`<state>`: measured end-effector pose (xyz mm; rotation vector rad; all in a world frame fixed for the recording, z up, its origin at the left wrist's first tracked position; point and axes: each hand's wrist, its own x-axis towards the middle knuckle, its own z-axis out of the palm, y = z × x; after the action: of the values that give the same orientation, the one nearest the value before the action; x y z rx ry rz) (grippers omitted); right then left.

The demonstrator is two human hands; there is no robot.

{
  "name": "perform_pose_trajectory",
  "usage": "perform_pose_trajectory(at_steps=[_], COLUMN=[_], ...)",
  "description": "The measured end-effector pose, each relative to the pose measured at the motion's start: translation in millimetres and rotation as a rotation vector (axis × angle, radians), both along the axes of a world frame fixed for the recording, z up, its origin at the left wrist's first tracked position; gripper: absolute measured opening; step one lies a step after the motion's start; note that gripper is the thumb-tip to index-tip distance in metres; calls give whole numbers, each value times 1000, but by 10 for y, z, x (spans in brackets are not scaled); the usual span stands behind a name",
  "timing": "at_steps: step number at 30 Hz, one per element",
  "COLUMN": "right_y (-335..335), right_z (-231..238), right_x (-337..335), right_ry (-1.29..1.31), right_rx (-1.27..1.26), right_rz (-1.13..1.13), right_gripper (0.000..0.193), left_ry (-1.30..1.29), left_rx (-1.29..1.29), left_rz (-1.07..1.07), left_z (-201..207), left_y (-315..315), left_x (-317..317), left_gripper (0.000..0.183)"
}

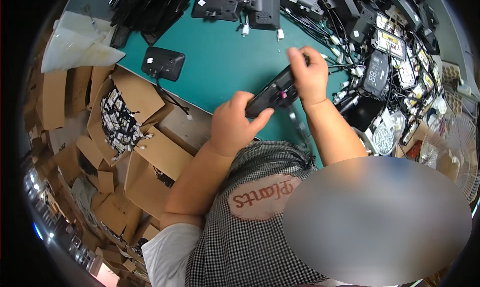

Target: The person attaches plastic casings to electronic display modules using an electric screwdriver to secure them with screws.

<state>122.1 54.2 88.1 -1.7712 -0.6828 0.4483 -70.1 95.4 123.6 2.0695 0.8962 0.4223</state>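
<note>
My left hand (234, 124) and my right hand (311, 79) hold a black plastic device housing (270, 96) between them, tilted, above the green table mat (215, 62). The left thumb and fingers grip its lower left end; the right hand closes round its upper right end. A small pinkish spot shows on the housing, and a blurred cable or strip (296, 122) hangs from it toward my apron. To the left lies a black cased device (163, 63) with a white label, its cable (170, 98) drooping over the table's edge with a white connector at the end.
More black cased devices (216, 8) stand along the far side, beside stacked black parts (147, 9). On the right are heaped cables, circuit boards (390, 43) and a display panel (376, 74), with a fan (450, 149) nearer. Open cardboard boxes (142, 94), one holding small cabled parts (117, 119), crowd the left.
</note>
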Motion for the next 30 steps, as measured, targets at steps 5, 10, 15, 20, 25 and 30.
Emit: perform_pose_trajectory(at_steps=[5,10,15,20,25,30], right_y=[508,893,1353,1994,2406,2401], right_z=[203,-186,-525,-733,-1032,-1188], right_x=[-274,-493,-672,-548,-526,-706], right_ry=[-242,820,867,37,-4,-478], right_rx=[-165,-239,-118,-391,-351,-206], right_rz=[303,488,487,633,675,664], right_gripper=[41,71,65,53,43,29], left_ry=[-69,-521,-413,-94,61,108], left_rx=[-190,-825,-844,-563,-416,-251], left_rz=[147,584,554,542,536,565], left_z=[-307,-569,-772,-1148,-826,-682], left_y=[91,555,970,1151,1221,1390], left_x=[-166,-137,-245,-794,-939,-838], left_gripper=[34,40,51,55,36,28])
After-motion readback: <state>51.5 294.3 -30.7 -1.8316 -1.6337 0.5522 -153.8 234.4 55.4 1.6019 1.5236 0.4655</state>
